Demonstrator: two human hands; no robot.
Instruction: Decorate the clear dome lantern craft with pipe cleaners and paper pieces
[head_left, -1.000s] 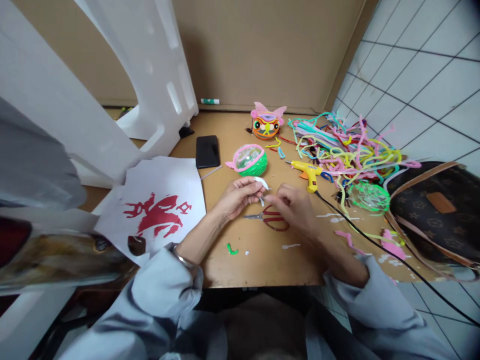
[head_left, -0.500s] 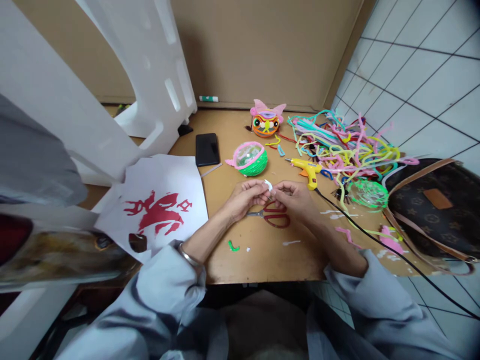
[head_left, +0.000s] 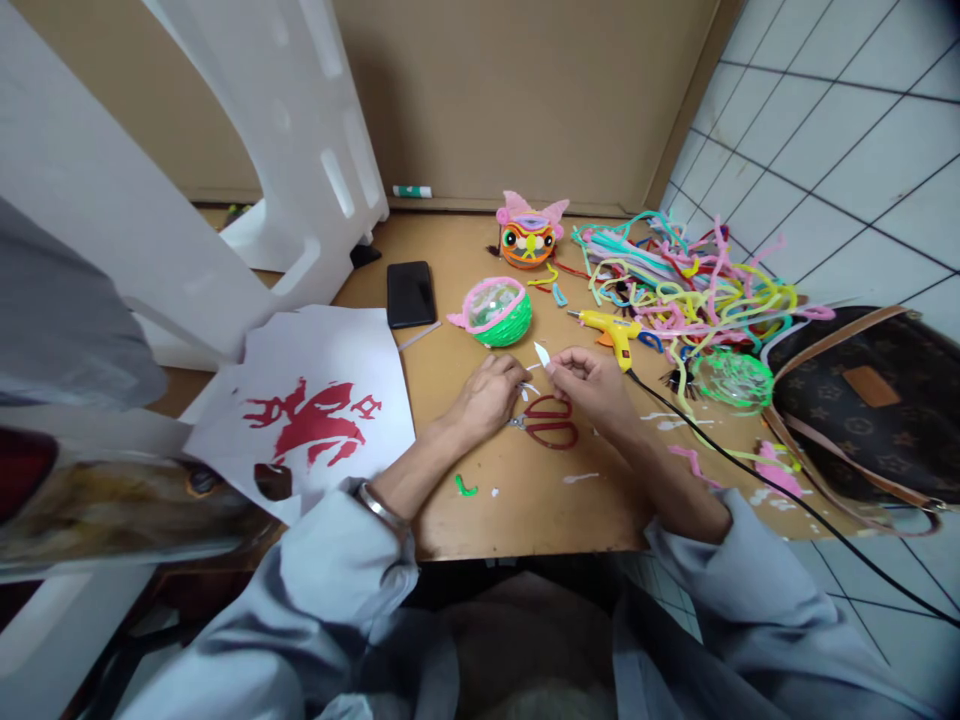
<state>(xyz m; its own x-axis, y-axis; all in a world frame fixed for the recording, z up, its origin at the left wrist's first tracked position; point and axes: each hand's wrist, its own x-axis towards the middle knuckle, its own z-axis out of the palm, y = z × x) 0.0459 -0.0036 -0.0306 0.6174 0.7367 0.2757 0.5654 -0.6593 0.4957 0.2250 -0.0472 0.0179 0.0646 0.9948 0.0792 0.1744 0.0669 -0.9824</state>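
Observation:
Pinched between the thumb and fingertips of my right hand (head_left: 596, 390) is a small white leaf-shaped piece (head_left: 542, 354), its tip pointing up. My left hand (head_left: 489, 393) is low over the table, back up and fingers bunched, with thin white scraps (head_left: 528, 388) at its fingertips. Between the hands lie red-handled scissors (head_left: 551, 422), their blades partly under the left hand. Just beyond the left hand sits a green half-ball with a pink fuzzy rim (head_left: 504, 322). A yellow glue gun (head_left: 616, 335) lies past the right hand.
Behind stands a finished lion head (head_left: 528, 238). Coloured pipe cleaners (head_left: 675, 265) pile up at the right, near a green-wrapped ball (head_left: 733, 380) and a brown handbag (head_left: 847, 400). A black cord (head_left: 720, 455) crosses the right side. Left are a phone (head_left: 411, 294) and painted paper (head_left: 375, 370).
My hands have moved apart. The right now has the white piece on its own, tip upright, while the left has turned palm down towards the table with white scraps by its fingers.

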